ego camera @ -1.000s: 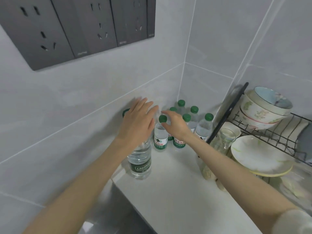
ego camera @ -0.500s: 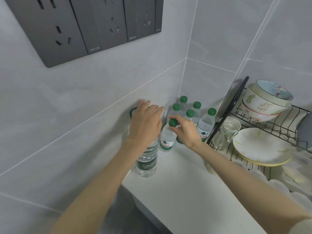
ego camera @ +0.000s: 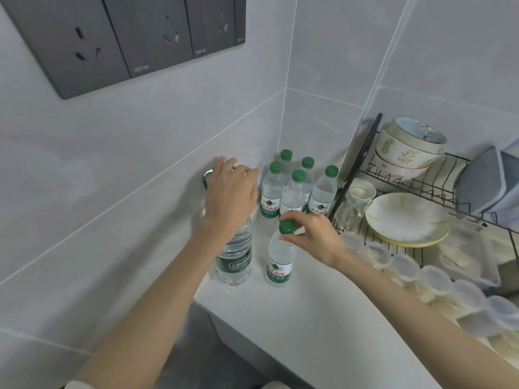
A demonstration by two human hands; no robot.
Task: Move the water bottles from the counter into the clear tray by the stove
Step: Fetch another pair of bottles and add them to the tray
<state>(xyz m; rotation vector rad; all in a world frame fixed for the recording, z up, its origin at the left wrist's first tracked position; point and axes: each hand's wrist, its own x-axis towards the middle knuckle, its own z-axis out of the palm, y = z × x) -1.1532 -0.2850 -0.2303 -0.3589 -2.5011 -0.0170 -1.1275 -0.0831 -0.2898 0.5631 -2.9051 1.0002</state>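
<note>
Several small water bottles [ego camera: 293, 189] with green caps stand in the counter's back corner. My right hand [ego camera: 311, 234] grips the neck of one small bottle [ego camera: 279, 261], which is out in front of the group and tilted a little. My left hand [ego camera: 229, 192] rests over the top of a large water bottle [ego camera: 234, 259] with a green handle, standing by the left wall. No clear tray by a stove is in view.
The white counter [ego camera: 323, 318] ends at a front-left edge near the large bottle. A black dish rack [ego camera: 415, 192] on the right holds bowls, plates [ego camera: 407, 217] and a glass [ego camera: 354, 206]. Clear plastic containers [ego camera: 421, 279] line the counter's right side.
My right hand has taken one small bottle by its neck and drawn it forward, away from the group. My left hand has stayed on the large bottle's top.
</note>
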